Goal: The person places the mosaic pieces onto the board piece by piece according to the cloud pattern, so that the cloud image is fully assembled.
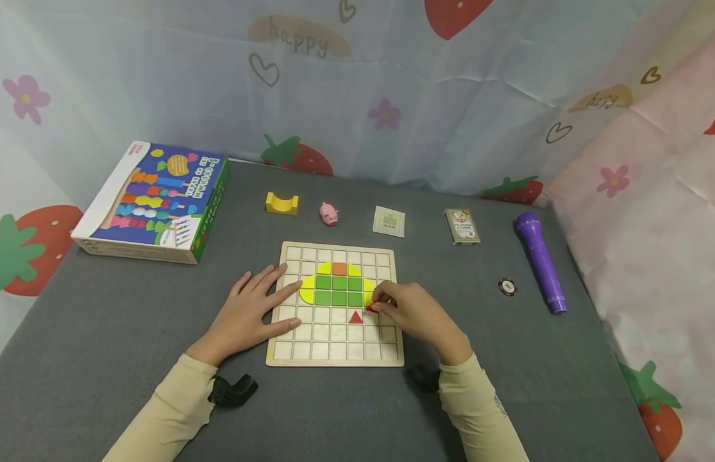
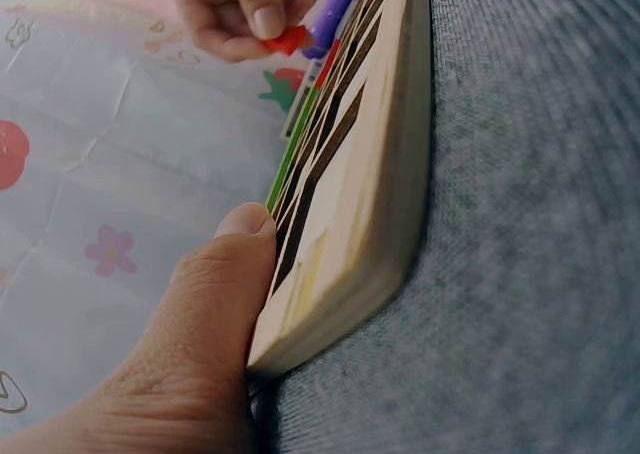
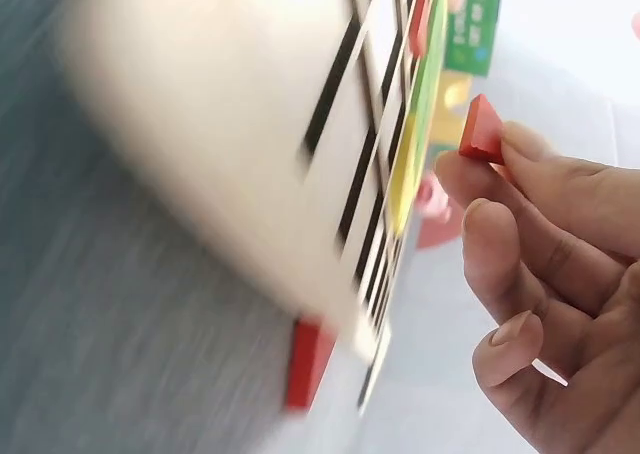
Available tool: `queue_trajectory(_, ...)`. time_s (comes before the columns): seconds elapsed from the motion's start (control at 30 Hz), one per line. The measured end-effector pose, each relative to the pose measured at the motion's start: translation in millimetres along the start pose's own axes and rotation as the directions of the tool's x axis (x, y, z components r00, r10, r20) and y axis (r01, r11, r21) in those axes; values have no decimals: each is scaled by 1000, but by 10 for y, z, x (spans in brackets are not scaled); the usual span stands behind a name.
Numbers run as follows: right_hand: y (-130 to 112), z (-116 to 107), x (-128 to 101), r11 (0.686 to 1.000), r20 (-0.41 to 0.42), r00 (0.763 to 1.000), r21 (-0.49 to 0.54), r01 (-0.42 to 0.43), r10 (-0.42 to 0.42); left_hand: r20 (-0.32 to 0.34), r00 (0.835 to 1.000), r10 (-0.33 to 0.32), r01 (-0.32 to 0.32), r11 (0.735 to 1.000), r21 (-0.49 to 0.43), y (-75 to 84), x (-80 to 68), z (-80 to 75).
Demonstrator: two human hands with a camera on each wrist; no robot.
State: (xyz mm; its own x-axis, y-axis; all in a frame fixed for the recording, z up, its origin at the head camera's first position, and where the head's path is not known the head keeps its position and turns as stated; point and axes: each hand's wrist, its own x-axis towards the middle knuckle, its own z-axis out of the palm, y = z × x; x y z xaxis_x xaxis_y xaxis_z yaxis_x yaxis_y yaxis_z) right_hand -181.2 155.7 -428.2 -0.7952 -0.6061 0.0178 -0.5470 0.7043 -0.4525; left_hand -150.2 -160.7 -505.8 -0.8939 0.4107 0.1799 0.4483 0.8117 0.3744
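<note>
Grey felt-like cloth covers the table, and pale curtains printed with strawberries, flowers, hearts and the word "happy" close it in on three sides. At the middle lies one square wooden grid board, its edges roughly parallel to the table's near edge. On it sit six green squares, one orange square, yellow curved pieces round them, and one red triangle whose apex points away from the person.

The left hand lies flat on the board's left edge, fingers straight and spread, thumb against the rim in the left wrist view. The right hand hovers over the board's right side, fingers curled, pinching a small red wooden triangle piece between thumb and fingertips, just right of the yellow pieces; which way it points cannot be told.

Along the far side stand one colourful game box, one yellow arched block, one pink pig figure, one small pattern card and one card deck box. At the right lie one purple cylinder, its long axis running near to far, and one dark round chip.
</note>
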Motion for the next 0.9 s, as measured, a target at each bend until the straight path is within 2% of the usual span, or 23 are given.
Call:
queue_trajectory(0.17, -127, 70, 141, 997, 26, 997, -24, 76, -75, 3, 1000, -4, 4, 1000, 3, -1, -5, 3)
queue_trajectory(0.47, -244, 227, 282, 998, 118, 991, -3, 67, -66, 6, 1000, -4, 4, 1000, 4, 0, -6, 2)
queue_trajectory(0.67, -281, 265, 314, 997, 135, 988, 16, 76, -77, -10, 1000, 1, -1, 1000, 13, -11, -3, 13)
queue_trajectory(0.9, -320, 287, 333, 996, 162, 984, -17, 83, -80, 3, 1000, -12, 12, 1000, 15, -2, 4, 8)
